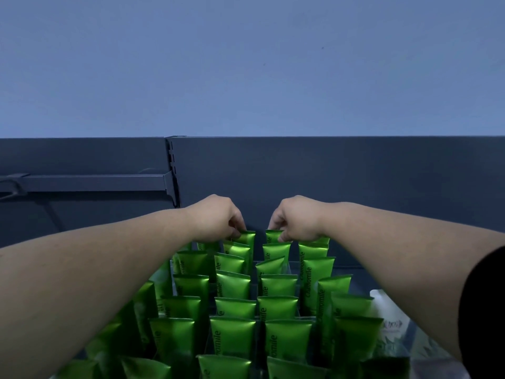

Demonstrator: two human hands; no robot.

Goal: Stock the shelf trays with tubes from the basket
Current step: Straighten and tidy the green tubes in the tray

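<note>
Several green "Chamomile" tubes stand upright in rows inside clear shelf trays (291, 266). My left hand (218, 218) reaches to the back of the shelf and pinches the top edge of the rearmost green tube (248, 237) in a middle-left row. Beside it my right hand (296, 218) pinches the top of the rearmost green tube (272, 236) in the neighbouring row. Both forearms stretch over the front rows and hide parts of the outer rows. The basket is out of view.
A dark shelf back panel (341, 181) rises just behind the tubes, with a slotted upright (172, 160) and a bracket rail (90, 183) to the left. A white pouch (390, 315) lies at the right of the trays. A blue wall fills the upper view.
</note>
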